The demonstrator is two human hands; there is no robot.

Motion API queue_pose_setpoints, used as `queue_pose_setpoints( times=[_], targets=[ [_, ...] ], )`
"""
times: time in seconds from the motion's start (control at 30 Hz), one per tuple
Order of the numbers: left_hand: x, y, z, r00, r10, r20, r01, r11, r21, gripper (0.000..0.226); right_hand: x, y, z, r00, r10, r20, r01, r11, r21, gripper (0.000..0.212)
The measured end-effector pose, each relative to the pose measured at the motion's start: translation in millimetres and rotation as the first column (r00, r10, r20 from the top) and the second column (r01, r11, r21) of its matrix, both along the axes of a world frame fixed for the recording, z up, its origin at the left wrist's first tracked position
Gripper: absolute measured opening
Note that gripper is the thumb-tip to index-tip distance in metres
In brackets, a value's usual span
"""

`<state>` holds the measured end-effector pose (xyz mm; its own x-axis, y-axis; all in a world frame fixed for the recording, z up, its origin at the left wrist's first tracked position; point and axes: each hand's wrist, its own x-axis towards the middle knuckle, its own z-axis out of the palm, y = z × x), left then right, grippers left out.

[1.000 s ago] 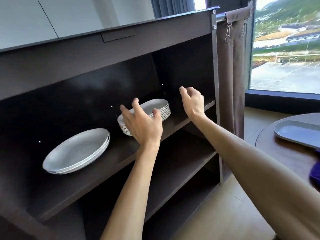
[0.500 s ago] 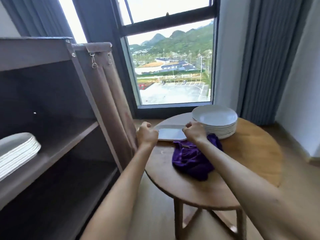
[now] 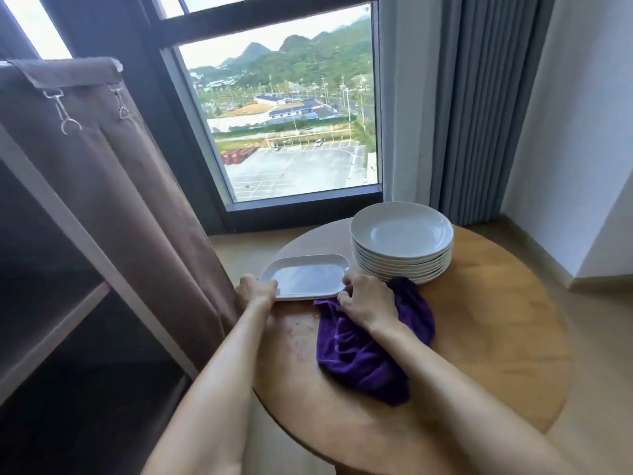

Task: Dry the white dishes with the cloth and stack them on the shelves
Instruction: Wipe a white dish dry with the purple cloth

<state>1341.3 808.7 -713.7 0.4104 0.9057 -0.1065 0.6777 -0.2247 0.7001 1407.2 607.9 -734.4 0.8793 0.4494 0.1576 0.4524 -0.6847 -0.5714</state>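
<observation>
The right hand (image 3: pixel 368 298) covers the rectangular dish's (image 3: pixel 306 277) near right corner and part of the purple cloth (image 3: pixel 363 361). The shelves (image 3: pixel 51 323) run off the left edge; forearms hide the surface's (image 3: pixel 496 337) near rim.

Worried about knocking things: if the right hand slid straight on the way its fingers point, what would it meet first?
The right hand already touches the rectangular white platter; it would probably push that first.

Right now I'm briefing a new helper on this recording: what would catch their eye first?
Probably the two hands at the near edge of the round wooden table: the left hand and right hand grip opposite ends of a white rectangular platter. Under the right wrist lies a crumpled purple cloth, vivid against the wood. Just behind, a tall stack of white round plates stands by the window.
</observation>
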Motion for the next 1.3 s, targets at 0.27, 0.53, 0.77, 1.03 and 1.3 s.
queue_pose_setpoints(
  times=[0.27,0.53,0.77,1.03,1.3],
  targets=[
    [-6,10,4,0.999,-0.023,-0.024,0.023,1.000,-0.007,0.010,-1,-6,-2,1.000,0.005,0.019,-0.006,0.999,0.053,0.020],
    [-28,-7,1,0.999,0.034,-0.037,-0.035,0.999,-0.023,0.030,-19,-35,9,0.998,0.050,-0.033,-0.050,0.999,0.008,0.024],
    [-42,-24,14,0.998,0.070,-0.010,-0.070,0.996,-0.051,0.034,-27,-68,20,0.991,0.105,-0.087,-0.111,0.992,-0.066,0.033],
    [-53,-28,37,0.913,0.250,0.323,-0.142,0.936,-0.323,0.026,-46,-80,25,0.986,0.025,-0.165,-0.069,0.961,-0.269,0.100],
    [-81,-76,55,0.751,0.417,0.513,0.113,0.683,-0.721,0.012,-66,-75,28,0.999,0.003,-0.042,-0.018,0.929,-0.370,0.039]
  ],
)
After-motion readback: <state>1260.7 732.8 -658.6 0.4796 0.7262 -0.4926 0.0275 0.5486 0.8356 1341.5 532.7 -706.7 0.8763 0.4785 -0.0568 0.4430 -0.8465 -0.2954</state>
